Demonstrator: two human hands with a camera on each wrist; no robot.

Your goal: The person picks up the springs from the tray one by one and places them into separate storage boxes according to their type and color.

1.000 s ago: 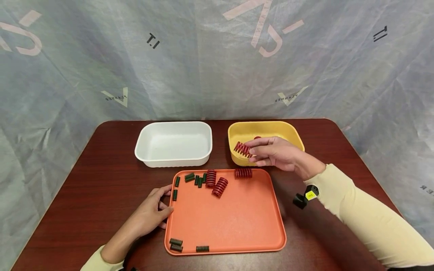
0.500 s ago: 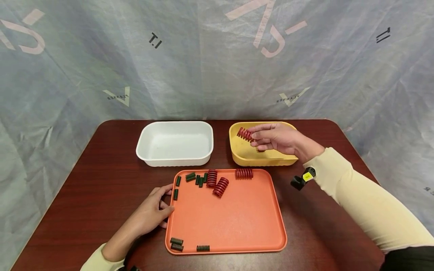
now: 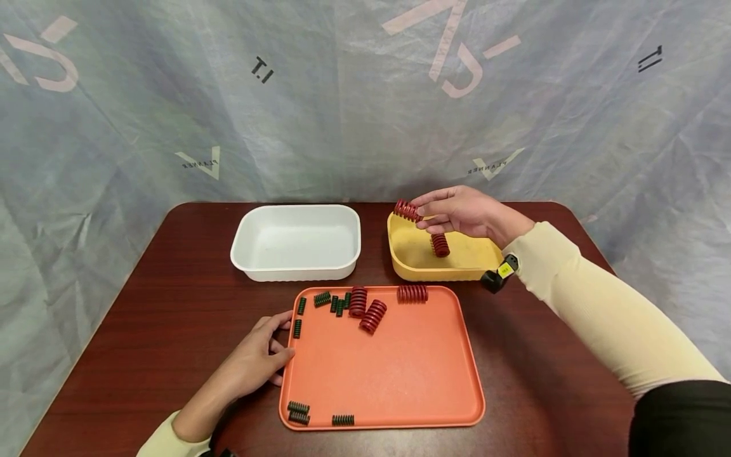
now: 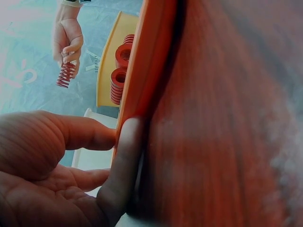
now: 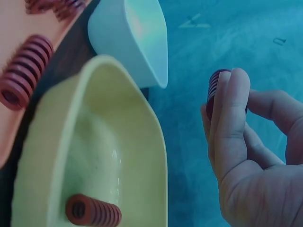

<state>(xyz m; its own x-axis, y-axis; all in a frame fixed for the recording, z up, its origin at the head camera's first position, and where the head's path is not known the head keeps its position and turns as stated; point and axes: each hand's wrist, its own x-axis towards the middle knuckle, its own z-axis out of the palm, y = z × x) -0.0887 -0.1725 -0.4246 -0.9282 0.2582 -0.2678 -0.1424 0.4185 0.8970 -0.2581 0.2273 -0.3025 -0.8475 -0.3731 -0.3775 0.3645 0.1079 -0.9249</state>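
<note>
My right hand [image 3: 465,212] pinches a red coil spring [image 3: 407,210] between thumb and fingers, raised above the back left of the yellow bin [image 3: 457,274]. In the right wrist view that spring [image 5: 218,82] shows only partly behind the fingers. Another red spring [image 3: 440,245] lies inside the yellow bin. My left hand [image 3: 257,355] grips the left edge of the orange tray [image 3: 394,374]; the left wrist view shows thumb and fingers on either side of the tray's rim [image 4: 135,90]. On the tray lie three red springs, one of them [image 3: 412,294] by the far edge.
Several small dark green springs lie on the tray, some at its far left [image 3: 322,299] and some at its near left [image 3: 299,417]. A white bin [image 3: 294,274] stands left of the yellow one. A grey printed sheet [image 3: 342,114] hangs behind the brown table [image 3: 183,285].
My right hand has lifted up and away over the yellow bin, still holding the red spring. The spring inside the bin now shows more fully. My left hand stays on the tray's edge.
</note>
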